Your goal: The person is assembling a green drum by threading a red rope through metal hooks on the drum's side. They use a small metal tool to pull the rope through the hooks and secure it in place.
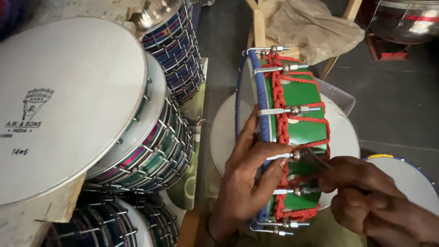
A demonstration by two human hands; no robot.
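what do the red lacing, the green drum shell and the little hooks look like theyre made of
Red lacing: braided cord, matte and fibrous, probably cotton or synthetic. Green drum shell: smooth and glossy, likely painted or laminated; what lies beneath is unclear. Hooks: bright silvery metal, shiny like plating, with round nuts.

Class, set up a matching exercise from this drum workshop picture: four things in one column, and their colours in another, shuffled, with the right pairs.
Things:
1. drum shell
2. rope lacing
3. hoop wrapping
4. tension hooks

Colours:
A. blue
B. silver metal
C. green
D. red

Pairs: 1-C, 2-D, 3-A, 4-B
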